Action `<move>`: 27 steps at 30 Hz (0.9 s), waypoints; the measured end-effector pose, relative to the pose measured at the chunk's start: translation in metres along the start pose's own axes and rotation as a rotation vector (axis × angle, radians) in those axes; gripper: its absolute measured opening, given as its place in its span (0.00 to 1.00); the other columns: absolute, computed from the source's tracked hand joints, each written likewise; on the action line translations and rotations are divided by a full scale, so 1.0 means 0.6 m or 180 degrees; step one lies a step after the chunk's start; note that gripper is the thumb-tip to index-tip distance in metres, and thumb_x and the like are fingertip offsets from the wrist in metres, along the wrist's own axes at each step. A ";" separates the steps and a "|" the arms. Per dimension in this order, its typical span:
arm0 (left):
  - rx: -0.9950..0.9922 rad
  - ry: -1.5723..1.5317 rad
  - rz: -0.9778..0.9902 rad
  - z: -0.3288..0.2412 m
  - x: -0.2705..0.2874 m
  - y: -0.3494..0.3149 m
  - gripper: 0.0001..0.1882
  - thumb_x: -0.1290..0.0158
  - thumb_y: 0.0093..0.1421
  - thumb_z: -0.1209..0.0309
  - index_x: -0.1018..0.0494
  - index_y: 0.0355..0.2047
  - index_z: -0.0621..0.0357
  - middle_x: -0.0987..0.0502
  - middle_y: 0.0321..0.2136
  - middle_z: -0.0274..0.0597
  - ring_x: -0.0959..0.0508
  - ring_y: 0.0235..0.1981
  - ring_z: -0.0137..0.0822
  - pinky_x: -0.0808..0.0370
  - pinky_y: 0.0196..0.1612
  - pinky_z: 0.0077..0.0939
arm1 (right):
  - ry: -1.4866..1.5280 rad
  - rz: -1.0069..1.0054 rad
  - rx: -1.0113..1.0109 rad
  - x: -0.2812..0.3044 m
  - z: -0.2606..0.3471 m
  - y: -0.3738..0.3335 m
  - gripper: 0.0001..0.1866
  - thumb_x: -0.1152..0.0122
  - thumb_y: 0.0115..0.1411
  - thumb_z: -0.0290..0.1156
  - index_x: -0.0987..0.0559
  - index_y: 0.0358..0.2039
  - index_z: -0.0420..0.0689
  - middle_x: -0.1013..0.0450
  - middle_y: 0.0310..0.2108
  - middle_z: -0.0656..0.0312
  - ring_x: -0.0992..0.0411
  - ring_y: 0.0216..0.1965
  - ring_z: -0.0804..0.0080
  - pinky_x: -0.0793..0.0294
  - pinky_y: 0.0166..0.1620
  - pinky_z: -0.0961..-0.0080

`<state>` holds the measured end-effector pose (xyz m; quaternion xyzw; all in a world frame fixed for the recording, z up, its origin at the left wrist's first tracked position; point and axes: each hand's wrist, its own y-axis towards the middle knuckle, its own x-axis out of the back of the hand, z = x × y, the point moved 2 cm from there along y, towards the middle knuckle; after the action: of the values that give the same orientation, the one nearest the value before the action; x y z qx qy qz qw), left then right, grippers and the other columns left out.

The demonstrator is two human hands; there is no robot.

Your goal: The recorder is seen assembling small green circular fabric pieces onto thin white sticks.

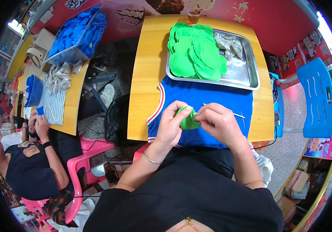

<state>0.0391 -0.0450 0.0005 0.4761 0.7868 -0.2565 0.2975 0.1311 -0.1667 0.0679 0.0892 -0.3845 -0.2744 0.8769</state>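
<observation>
My left hand (172,120) is closed on a small green cloth piece (189,121), thumb on top and fingers behind. My right hand (217,120) pinches at the right edge of that cloth. Between its fingertips shows a bit of something greyish, perhaps a small packet, mostly hidden. Both hands are above a blue jersey (227,98) with red and white trim, spread over the near part of the table. Beyond it stands a metal tray (252,69) with a heap of green cloth pieces (197,52) and several small clear packets (228,45). Thin white sticks (238,115) lie near my right hand.
A cup of brown drink (193,16) stands at the far edge of the wooden table (144,77). To the left, a person (30,162) handles a small blue piece at another table, near a bin of blue cloth (77,36). A blue chair (317,98) is at the right.
</observation>
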 end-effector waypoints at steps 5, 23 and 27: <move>0.0103 0.0140 -0.0017 0.001 -0.006 0.002 0.02 0.48 0.58 0.76 0.29 0.29 0.59 0.27 0.28 0.33 0.29 0.32 0.21 0.32 0.38 0.16 | -0.0560 0.0036 0.0233 -0.003 0.005 0.009 0.06 0.40 0.44 0.22 0.26 0.25 0.42 0.29 0.27 0.60 0.28 0.29 0.62 0.27 0.31 0.70; 0.0223 -0.0027 -0.0017 -0.019 -0.010 0.008 0.02 0.48 0.59 0.76 0.29 0.29 0.59 0.25 0.28 0.35 0.26 0.30 0.23 0.29 0.35 0.17 | 0.0036 -0.0276 0.0138 -0.001 -0.008 -0.009 0.10 0.35 0.43 0.18 0.22 0.28 0.41 0.26 0.27 0.60 0.27 0.29 0.67 0.28 0.30 0.76; 0.0131 0.0337 0.0039 -0.017 -0.008 0.008 0.01 0.48 0.58 0.77 0.29 0.29 0.60 0.25 0.27 0.35 0.27 0.30 0.22 0.30 0.36 0.16 | 0.0064 -0.0184 0.0236 -0.002 -0.014 -0.007 0.09 0.36 0.42 0.18 0.23 0.27 0.41 0.26 0.27 0.61 0.28 0.30 0.66 0.28 0.31 0.75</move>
<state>0.0427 -0.0389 0.0103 0.4998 0.7931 -0.2453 0.2471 0.1347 -0.1702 0.0601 0.1355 -0.3829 -0.2843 0.8685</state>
